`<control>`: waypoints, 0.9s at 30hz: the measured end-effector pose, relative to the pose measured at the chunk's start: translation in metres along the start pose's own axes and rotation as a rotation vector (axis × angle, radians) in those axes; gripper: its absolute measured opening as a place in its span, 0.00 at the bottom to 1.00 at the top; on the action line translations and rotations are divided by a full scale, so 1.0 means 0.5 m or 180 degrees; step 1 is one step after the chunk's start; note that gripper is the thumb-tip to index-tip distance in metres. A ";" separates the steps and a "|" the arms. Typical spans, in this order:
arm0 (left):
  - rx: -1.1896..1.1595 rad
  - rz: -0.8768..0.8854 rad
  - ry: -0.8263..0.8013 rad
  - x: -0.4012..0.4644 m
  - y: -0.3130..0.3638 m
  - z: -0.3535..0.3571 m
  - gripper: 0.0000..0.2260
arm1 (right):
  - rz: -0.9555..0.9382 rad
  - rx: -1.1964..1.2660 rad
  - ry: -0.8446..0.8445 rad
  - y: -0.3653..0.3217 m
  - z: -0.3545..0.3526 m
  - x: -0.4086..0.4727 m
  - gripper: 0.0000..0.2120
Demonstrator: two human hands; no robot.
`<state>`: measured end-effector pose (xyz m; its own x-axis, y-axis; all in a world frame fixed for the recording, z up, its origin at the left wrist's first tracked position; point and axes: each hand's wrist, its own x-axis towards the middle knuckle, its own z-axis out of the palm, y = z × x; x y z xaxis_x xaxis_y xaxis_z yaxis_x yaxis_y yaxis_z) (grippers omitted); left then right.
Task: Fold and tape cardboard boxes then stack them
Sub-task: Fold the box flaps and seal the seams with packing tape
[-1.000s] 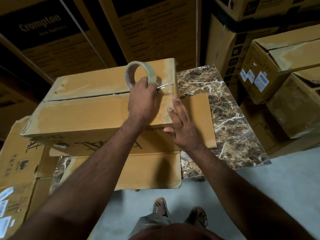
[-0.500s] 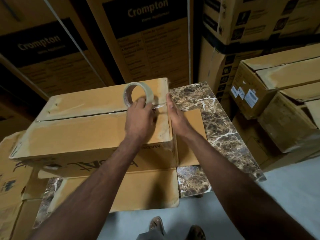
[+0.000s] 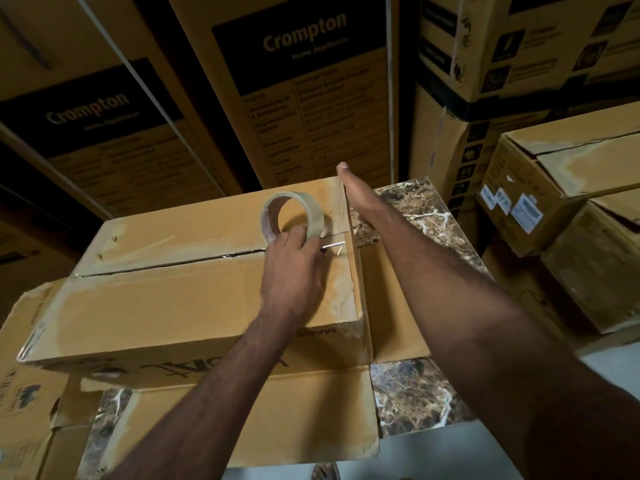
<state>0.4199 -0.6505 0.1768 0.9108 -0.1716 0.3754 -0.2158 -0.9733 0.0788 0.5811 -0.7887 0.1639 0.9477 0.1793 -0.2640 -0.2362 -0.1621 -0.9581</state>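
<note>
Hemmed behind cardboard box (image 3: 173,292) by stacked cartons (image 3: 304,98); open marble tabletop (image 3: 415,216) right of it.

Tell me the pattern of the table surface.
Dark brown marble with white veins, on the table; head view.

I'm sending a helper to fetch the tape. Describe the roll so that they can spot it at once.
Find the marble-topped table among the stacked cartons; a long cardboard box lies on it. The tape roll stands on edge near the right end of the box's top seam, held by the left hand. It is the only pale, translucent ring among brown cardboard.
</note>
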 end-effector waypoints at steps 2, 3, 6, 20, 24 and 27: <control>0.0020 0.0024 0.0034 0.000 -0.007 -0.002 0.12 | -0.0245 0.0059 0.0140 -0.025 0.005 0.000 0.29; 0.0047 0.0029 0.0074 0.002 -0.009 -0.004 0.12 | -0.0312 0.0162 0.0158 -0.028 0.012 0.008 0.27; 0.0004 0.0025 0.0137 0.017 -0.004 -0.006 0.11 | -0.0274 0.0297 0.0373 -0.032 0.022 0.019 0.24; -0.0013 -0.0088 0.0103 0.033 -0.003 -0.004 0.12 | 0.0023 0.0112 -0.0150 0.072 0.034 -0.103 0.38; -0.0035 -0.0014 0.0102 0.038 0.007 -0.004 0.14 | 0.0020 -0.0033 0.0048 0.091 0.046 -0.155 0.41; 0.0010 0.0007 0.0082 0.026 0.002 -0.006 0.15 | -0.0842 -0.0417 0.0485 0.095 0.055 -0.214 0.37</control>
<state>0.4305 -0.6532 0.1843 0.9009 -0.1699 0.3994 -0.2167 -0.9734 0.0749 0.4623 -0.7890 0.1436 0.9960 0.0864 0.0213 0.0427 -0.2545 -0.9661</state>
